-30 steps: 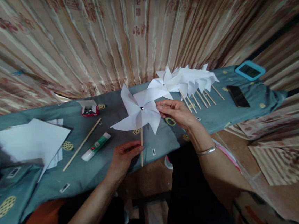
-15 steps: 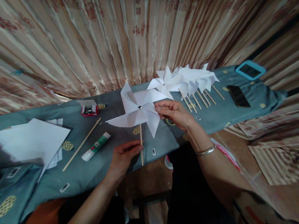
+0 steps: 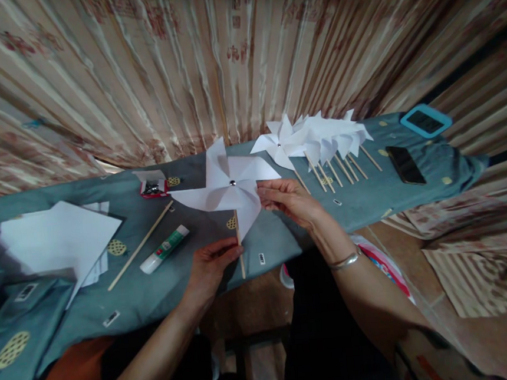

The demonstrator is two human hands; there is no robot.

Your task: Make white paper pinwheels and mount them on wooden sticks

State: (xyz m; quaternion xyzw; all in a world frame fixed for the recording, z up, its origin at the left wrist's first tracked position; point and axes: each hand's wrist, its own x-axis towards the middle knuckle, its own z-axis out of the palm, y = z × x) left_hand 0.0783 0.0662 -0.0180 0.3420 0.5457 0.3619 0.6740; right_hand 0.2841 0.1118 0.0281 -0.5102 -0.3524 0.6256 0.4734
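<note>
A white paper pinwheel with a silver centre pin (image 3: 223, 197) is held over the cloth-covered grey-green tabletop (image 3: 279, 235), its thin wooden stick (image 3: 243, 268) reaching down to about the front edge. The left hand (image 3: 209, 268) pinches that stick between thumb and fingers; the right hand's (image 3: 292, 201) fingers touch a blade's edge, though whether they grip it I cannot tell. Leftward, a blade tip comes near a small red box (image 3: 154, 190). Bare cloth lies between the left hand and the green-and-white glue stick (image 3: 164, 250).
</note>
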